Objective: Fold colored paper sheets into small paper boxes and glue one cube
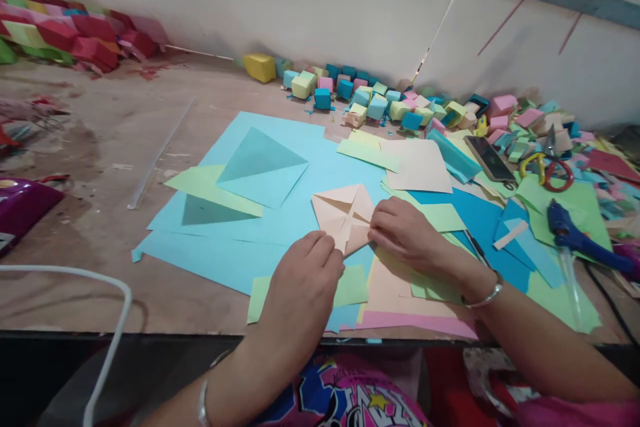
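A peach paper square [345, 213] with its corners folded in toward the middle lies on light blue sheets [200, 253]. My left hand [313, 273] pinches its near left edge, fingers closed. At its right corner, my right hand [405, 230] grips the paper with curled fingers. Creases meet near the centre, and the flaps stand slightly raised. To the left are a folded blue paper square [263, 170] and a light green folded piece [215, 190]. Under my right forearm lie peach and green sheets, partly hidden.
Small paper cubes [377, 107] line the wall, with red and pink ones [95, 40] far left. Scissors [545, 170], a phone [490, 159] and a blue glue gun [570, 230] lie right. A glue stick [160, 153] and white cable [123, 307] are left.
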